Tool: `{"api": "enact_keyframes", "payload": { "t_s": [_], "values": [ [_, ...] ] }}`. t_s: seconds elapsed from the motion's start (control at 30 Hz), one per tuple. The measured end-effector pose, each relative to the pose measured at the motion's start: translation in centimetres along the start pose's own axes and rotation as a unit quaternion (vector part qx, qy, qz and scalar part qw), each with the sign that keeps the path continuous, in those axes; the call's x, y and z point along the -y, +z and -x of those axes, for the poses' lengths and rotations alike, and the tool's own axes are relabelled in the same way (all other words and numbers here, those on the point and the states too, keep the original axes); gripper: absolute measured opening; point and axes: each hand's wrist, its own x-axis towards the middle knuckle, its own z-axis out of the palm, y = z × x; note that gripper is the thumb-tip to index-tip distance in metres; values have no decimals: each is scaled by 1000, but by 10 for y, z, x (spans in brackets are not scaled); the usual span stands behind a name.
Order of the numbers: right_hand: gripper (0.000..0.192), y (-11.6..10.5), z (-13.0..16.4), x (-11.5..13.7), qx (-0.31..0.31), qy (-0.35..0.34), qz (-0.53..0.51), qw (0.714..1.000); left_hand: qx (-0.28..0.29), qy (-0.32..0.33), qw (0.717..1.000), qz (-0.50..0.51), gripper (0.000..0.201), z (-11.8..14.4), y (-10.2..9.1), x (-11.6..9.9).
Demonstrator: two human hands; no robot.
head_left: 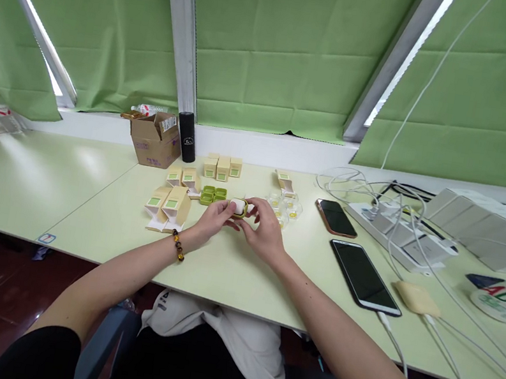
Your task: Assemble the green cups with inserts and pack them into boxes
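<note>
Green case (239,208) pinched between both hands' grips.

Both hands over table (229,276) middle: left hand (214,218) and right hand (263,227) meeting on a small case (239,207) between them. Just behind, two trays (213,195). Left of these, open cartons (170,205); farther back, three boxes (222,168) in a row. Back left by the sill, a cardboard box (154,141) with a flask (187,136) at its right. Right of the hands, clear cups (286,208), then two phones (349,251), one behind the other. Far right, a power strip (395,236) under cables (423,218), a pouch (416,298) before it.
</note>
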Motion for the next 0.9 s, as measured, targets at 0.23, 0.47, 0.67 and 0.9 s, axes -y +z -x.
{"api": "enact_keyframes", "payload": {
  "t_s": [0.23, 0.47, 0.67, 0.9],
  "values": [
    [34, 0, -1, 0, 15, 7, -92, 996, 19, -10, 1000, -19, 81, 2, 4, 0],
    [41, 5, 2, 3, 22, 99, -166, 981, 3, -38, 999, 1, 81, 2, 5, 0],
    [44, 1, 0, -2, -7, 110, -271, 956, 36, -47, 998, 34, 70, 2, 0, 3],
    [51, -4, -5, -1, -11, 154, -349, 924, -15, 29, 997, -73, 54, 2, -3, 2]
  ]
}}
